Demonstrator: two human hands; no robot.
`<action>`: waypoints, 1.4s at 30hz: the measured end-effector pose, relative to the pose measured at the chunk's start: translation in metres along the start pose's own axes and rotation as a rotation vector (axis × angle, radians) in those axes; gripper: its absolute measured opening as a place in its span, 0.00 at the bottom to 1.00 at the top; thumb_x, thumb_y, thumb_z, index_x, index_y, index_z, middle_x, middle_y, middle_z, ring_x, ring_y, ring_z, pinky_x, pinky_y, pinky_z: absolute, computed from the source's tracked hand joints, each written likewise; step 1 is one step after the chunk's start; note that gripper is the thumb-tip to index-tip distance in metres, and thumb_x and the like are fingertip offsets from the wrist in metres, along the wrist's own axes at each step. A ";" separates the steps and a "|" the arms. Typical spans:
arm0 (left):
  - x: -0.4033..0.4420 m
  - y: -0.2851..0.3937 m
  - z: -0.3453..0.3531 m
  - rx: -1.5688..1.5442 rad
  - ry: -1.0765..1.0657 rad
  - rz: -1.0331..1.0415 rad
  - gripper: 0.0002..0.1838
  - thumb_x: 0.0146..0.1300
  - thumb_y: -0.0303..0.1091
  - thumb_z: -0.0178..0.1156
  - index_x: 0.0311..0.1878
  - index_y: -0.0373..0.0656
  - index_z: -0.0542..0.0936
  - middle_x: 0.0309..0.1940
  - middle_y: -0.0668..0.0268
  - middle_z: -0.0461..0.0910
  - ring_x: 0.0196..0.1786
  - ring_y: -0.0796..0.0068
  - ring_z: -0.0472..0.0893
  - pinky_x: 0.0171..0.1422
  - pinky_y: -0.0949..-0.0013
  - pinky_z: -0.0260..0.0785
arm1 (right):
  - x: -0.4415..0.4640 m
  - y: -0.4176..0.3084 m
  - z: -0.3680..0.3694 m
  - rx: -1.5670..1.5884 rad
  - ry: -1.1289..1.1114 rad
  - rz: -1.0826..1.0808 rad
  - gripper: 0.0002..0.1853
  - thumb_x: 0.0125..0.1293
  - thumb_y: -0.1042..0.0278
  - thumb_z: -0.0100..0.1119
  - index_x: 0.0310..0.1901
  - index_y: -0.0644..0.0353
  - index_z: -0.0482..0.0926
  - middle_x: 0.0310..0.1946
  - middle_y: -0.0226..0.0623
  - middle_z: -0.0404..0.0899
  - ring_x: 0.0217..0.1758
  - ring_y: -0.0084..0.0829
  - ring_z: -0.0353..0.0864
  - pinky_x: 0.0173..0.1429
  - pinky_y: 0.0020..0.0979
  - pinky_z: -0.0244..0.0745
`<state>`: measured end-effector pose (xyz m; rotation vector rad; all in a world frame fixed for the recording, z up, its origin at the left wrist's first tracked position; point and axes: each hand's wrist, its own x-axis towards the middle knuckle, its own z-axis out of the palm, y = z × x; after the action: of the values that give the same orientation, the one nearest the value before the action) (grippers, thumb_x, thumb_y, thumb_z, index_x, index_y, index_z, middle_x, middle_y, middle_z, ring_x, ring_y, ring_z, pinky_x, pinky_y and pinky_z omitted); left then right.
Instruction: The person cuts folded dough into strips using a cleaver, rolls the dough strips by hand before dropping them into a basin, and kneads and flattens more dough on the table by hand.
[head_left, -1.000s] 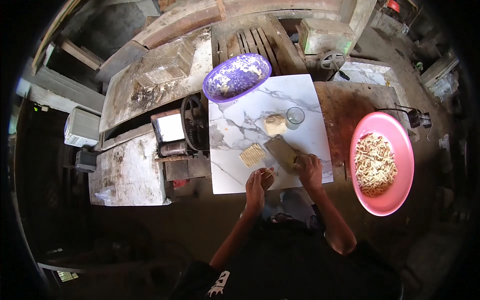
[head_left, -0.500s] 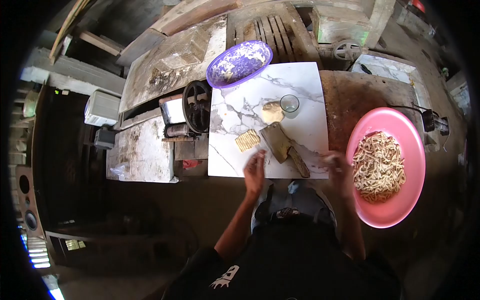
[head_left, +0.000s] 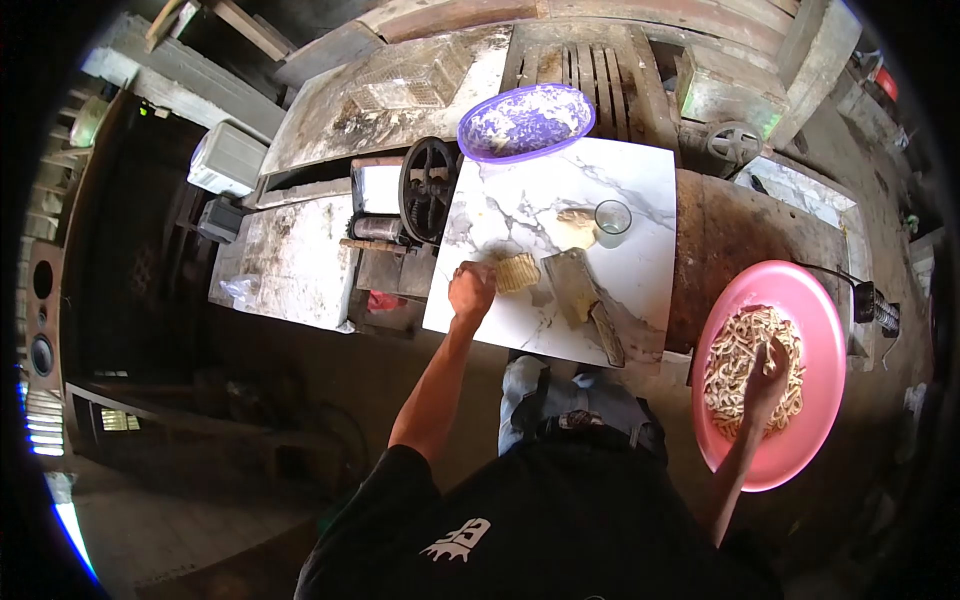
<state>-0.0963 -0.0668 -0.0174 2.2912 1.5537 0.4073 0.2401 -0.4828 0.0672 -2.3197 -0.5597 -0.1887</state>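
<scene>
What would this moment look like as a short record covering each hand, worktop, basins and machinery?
Left hand: at the left end of the ridged dough piece; grip unclear
Right hand: among dough strips in the pink basin
Worktop: marble-patterned board; on it a cleaver lying flat, a dough lump, a drinking glass beside the lump
Purple basin: at the board's far-left corner, pale residue inside
Machinery: dark wheel and roller, left of the board
</scene>
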 end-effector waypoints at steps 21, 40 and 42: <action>-0.007 -0.012 -0.060 -0.880 -0.377 -0.325 0.18 0.65 0.42 0.63 0.42 0.34 0.77 0.31 0.55 0.86 0.31 0.75 0.84 0.37 0.71 0.75 | -0.052 -0.251 0.282 -0.155 -0.636 -0.777 0.16 0.59 0.72 0.60 0.50 0.56 0.82 0.41 0.40 0.77 0.51 0.42 0.75 0.59 0.41 0.68; 0.036 -0.023 -0.011 -0.471 -0.239 0.203 0.13 0.55 0.34 0.67 0.40 0.41 0.76 0.33 0.58 0.84 0.37 0.53 0.84 0.41 0.55 0.75 | -0.077 -0.253 0.300 -0.051 -0.460 -0.540 0.16 0.58 0.74 0.59 0.49 0.54 0.77 0.40 0.43 0.83 0.50 0.46 0.79 0.54 0.45 0.72; 0.038 -0.023 -0.013 -0.474 -0.227 0.220 0.13 0.54 0.34 0.68 0.40 0.41 0.76 0.32 0.58 0.84 0.36 0.53 0.84 0.41 0.55 0.75 | -0.080 -0.257 0.294 -0.068 -0.427 -0.539 0.16 0.58 0.74 0.59 0.50 0.55 0.77 0.41 0.44 0.83 0.50 0.46 0.80 0.52 0.45 0.74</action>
<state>-0.1070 -0.0215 -0.0144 2.0499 0.9745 0.4909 0.0456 -0.1426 -0.0071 -2.2307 -1.4095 0.0440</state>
